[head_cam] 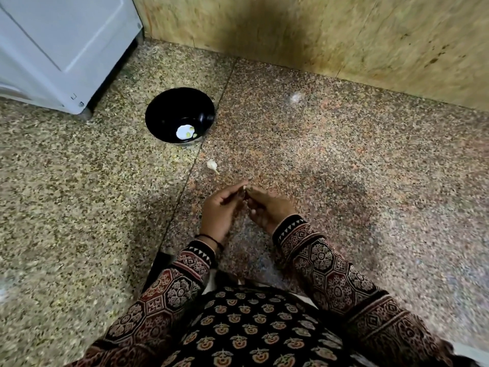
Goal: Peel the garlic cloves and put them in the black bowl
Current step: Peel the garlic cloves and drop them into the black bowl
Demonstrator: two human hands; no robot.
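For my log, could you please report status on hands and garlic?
Left hand, right hand pinching one clove. Black bowl holds peeled cloves. Loose clove on floor between.

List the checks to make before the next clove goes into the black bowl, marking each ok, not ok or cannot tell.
1. Grip on the held clove by left hand and right hand: ok, pinched at the fingertips.
2. Skin off the held clove: cannot tell, fingers hide most of it.
3. Stance of the black bowl, upright on the floor: ok.
4. Way from hands to bowl: ok, only a loose clove lies near it.
5. Skin off the loose clove: cannot tell, too small.
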